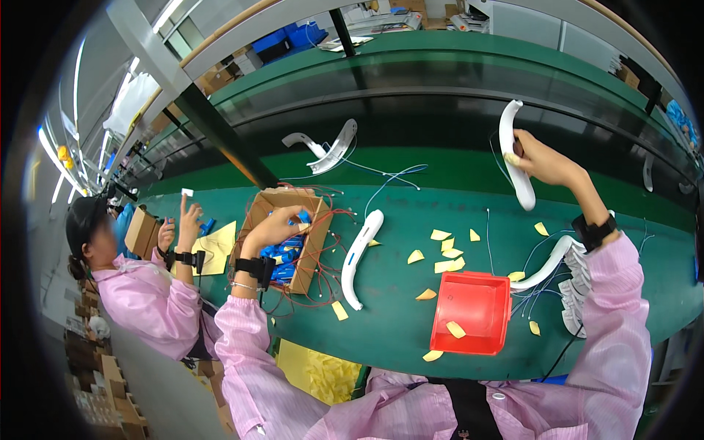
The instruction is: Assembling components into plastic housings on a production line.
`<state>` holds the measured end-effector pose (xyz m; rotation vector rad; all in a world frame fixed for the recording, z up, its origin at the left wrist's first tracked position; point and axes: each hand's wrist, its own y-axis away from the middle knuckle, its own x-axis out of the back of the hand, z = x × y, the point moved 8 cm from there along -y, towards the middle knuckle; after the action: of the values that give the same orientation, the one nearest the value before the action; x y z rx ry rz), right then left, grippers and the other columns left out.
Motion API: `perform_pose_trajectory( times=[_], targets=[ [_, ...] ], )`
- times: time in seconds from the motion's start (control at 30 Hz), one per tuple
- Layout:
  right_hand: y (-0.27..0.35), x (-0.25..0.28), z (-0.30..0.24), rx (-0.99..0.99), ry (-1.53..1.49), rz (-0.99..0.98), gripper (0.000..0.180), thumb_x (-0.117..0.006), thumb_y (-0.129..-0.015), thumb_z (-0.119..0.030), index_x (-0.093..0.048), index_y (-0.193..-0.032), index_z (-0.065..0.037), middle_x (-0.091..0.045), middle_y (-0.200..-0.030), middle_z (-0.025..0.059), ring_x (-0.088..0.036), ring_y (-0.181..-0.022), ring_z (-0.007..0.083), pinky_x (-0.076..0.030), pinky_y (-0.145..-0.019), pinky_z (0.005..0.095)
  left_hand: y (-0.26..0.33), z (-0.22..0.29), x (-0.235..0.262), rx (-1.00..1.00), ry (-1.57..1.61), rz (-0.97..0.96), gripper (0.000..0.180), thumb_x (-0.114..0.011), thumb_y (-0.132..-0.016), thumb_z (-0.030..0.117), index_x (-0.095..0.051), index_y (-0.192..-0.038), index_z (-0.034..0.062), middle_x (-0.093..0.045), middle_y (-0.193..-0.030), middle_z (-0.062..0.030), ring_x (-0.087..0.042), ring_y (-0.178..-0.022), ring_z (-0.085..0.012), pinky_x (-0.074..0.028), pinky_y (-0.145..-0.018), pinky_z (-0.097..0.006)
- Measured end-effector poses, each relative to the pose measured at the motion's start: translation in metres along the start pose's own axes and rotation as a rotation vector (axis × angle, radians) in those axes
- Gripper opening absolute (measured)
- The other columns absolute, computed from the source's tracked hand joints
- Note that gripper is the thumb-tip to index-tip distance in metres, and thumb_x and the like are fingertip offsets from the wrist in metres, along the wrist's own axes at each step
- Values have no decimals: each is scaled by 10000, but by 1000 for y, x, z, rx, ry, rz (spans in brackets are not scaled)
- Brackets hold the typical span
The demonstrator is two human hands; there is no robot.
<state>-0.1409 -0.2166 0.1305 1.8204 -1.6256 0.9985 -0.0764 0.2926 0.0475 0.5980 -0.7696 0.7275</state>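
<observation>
My left hand [276, 229] is over an open cardboard box [315, 253], its fingers closed on a blue wired battery [303, 217]. Inside the box lie several more blue batteries [283, 265] with thin red wires hanging over the sides. Out at the far right, my right hand [548, 161] grips a white curved plastic housing [518, 183], raised upright over the far edge of the green bench. A similar white curved housing [359, 257] with a slot lies just right of the box, and a thin blue-white wire runs from its top end.
A red plastic tray [469, 348] stands near the front edge, among scattered yellow paper pieces [449, 265]. More white curved parts [546, 271] with wires lie by my right forearm, and others [336, 150] on the dark belt beyond. A co-worker in pink [150, 301] sits at left.
</observation>
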Motion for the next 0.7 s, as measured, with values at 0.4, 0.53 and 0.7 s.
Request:
perform_pose_trajectory(
  times=[0.4,0.53,0.7],
  targets=[
    [94,-130,-25,56,299,-599,504,-540,-845,27,-426,-1336,13,-579,-1206,248,-611,-1071,392,-501,-895,440,77,183,87,-197,131,1042,352,-534,-982,95,-576,-1323,21,-621,-925,-55,-542,-763,-98,-438,-682,-236],
    [113,-122,-34,172,348,-462,397,-525,-879,-22,-515,-1276,1,-596,-1117,207,-608,-1031,354,-503,-902,434,42,247,71,-294,144,835,394,-524,-945,26,-589,-1333,38,-594,-1018,-55,-526,-883,-100,-409,-768,-224],
    [92,0,-125,450,51,349,172,-629,-874,-29,-659,-1043,-13,-628,-923,132,-606,-858,288,-489,-741,393,-16,312,18,-572,183,524,288,-674,-819,0,-643,-1105,14,-650,-929,-108,-624,-821,-210,-495,-736,-309]
  ],
)
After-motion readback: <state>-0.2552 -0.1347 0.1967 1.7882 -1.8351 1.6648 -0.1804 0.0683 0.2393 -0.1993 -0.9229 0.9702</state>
